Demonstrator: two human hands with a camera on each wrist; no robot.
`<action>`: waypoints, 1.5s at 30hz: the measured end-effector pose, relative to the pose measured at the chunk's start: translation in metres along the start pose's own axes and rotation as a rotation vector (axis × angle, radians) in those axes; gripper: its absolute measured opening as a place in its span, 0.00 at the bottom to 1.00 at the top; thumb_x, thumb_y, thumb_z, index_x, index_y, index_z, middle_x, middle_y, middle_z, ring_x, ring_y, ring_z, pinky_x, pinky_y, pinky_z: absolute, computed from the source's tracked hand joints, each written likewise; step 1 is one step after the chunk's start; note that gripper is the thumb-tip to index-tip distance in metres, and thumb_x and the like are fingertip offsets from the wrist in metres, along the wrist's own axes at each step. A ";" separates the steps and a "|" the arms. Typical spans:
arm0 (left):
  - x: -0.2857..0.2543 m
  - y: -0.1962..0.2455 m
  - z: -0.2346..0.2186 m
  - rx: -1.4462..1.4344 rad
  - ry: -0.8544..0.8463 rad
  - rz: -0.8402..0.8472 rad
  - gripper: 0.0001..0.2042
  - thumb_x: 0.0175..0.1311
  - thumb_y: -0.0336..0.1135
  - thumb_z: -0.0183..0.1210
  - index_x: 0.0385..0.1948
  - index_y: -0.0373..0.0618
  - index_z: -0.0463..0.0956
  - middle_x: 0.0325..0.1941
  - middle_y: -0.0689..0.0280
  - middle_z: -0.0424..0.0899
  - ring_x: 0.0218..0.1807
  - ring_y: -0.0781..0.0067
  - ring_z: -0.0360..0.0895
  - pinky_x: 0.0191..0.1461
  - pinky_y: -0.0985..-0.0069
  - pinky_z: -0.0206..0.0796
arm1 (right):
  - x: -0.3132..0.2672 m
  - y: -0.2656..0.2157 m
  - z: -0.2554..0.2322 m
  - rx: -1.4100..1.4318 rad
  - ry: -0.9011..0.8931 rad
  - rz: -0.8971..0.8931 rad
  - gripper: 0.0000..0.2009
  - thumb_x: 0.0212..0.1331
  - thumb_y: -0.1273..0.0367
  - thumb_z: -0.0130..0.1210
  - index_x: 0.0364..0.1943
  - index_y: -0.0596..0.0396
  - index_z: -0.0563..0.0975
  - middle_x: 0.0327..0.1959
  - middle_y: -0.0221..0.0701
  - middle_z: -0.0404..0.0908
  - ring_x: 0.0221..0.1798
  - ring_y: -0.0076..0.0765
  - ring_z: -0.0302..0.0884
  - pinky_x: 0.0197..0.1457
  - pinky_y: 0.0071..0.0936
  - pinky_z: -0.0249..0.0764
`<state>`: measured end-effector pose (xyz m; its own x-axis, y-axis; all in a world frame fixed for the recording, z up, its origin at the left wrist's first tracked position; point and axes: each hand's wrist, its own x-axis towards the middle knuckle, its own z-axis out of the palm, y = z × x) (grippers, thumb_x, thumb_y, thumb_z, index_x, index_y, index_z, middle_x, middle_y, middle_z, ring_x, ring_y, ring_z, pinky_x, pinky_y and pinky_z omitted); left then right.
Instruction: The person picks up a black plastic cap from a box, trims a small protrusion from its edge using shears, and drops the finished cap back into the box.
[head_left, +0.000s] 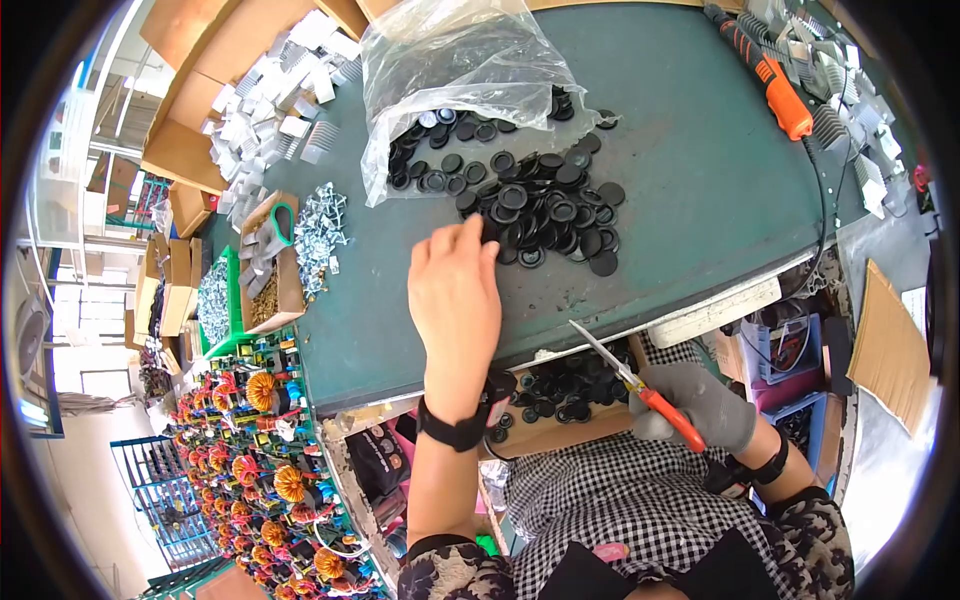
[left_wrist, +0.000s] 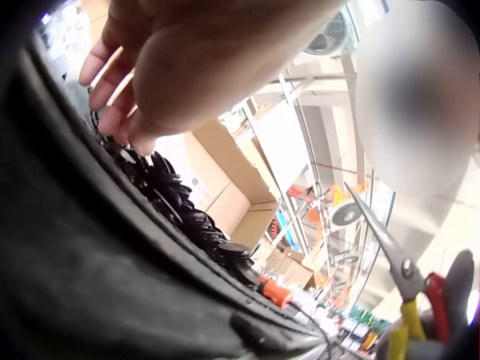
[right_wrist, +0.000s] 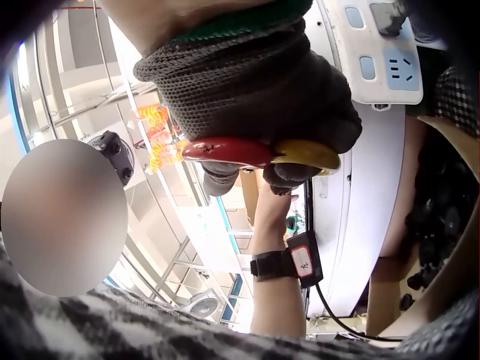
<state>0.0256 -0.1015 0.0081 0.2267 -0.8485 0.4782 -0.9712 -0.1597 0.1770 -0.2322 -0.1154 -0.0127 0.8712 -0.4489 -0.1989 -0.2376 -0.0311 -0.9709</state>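
My bare left hand (head_left: 455,295) reaches over the green tabletop to the near-left edge of a pile of round black caps (head_left: 560,205). Its fingertips are right at the caps, and the left wrist view shows the fingers (left_wrist: 112,120) loosely bent down among them. In front of the table edge, my right hand (head_left: 700,405), in a grey glove, grips a pair of scissors (head_left: 655,405) with red and yellow handles. The blades point up and leftward over the table edge. In the right wrist view the gloved fingers wrap around the scissor handles (right_wrist: 240,152).
A clear plastic bag (head_left: 460,60) lies behind and partly over the caps. Metal heat sinks (head_left: 280,110) and small screw-like parts (head_left: 320,235) sit at left. An orange-handled tool (head_left: 785,100) with a cable lies at right. Below the edge, an open drawer (head_left: 560,435) holds more black caps.
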 end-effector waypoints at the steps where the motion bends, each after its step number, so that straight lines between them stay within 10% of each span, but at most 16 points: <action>1: 0.001 -0.002 0.002 -0.003 0.001 0.003 0.09 0.53 0.29 0.55 0.37 0.41 0.77 0.34 0.60 0.78 0.37 0.57 0.72 0.41 0.68 0.63 | -0.002 -0.003 -0.002 -0.013 -0.006 0.032 0.23 0.45 0.50 0.61 0.28 0.58 0.72 0.18 0.34 0.70 0.21 0.33 0.69 0.26 0.27 0.64; 10: -0.023 -0.001 -0.027 -0.146 -0.148 -0.171 0.07 0.48 0.28 0.61 0.28 0.38 0.75 0.32 0.60 0.79 0.35 0.65 0.73 0.42 0.73 0.64 | 0.002 -0.002 -0.006 -0.034 -0.027 0.073 0.23 0.46 0.50 0.60 0.27 0.58 0.72 0.19 0.35 0.71 0.21 0.36 0.70 0.26 0.28 0.65; 16: -0.067 0.009 -0.042 -1.282 -0.178 -0.708 0.08 0.53 0.21 0.56 0.36 0.40 0.72 0.44 0.61 0.76 0.42 0.76 0.71 0.51 0.79 0.63 | 0.006 -0.008 -0.002 -0.476 0.003 -0.141 0.30 0.36 0.42 0.61 0.27 0.57 0.70 0.19 0.37 0.72 0.23 0.48 0.72 0.27 0.34 0.68; 24: -0.091 0.022 -0.041 -1.748 -0.220 -0.816 0.18 0.55 0.38 0.60 0.43 0.39 0.69 0.42 0.58 0.77 0.47 0.65 0.74 0.51 0.70 0.66 | 0.016 -0.015 0.011 -0.777 0.123 -0.243 0.26 0.34 0.50 0.64 0.29 0.57 0.71 0.20 0.33 0.72 0.23 0.39 0.72 0.28 0.31 0.66; 45: -0.092 0.035 -0.039 -1.785 -0.161 -0.917 0.11 0.62 0.36 0.52 0.40 0.39 0.73 0.42 0.55 0.79 0.47 0.61 0.76 0.49 0.70 0.71 | 0.011 -0.009 0.015 -0.844 0.217 -0.257 0.25 0.38 0.44 0.58 0.22 0.54 0.70 0.11 0.31 0.68 0.15 0.37 0.70 0.22 0.32 0.65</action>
<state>-0.0258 -0.0094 0.0043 0.4109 -0.8673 -0.2808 0.5786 0.0101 0.8156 -0.2142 -0.1064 -0.0084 0.8613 -0.4931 0.1229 -0.3569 -0.7591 -0.5444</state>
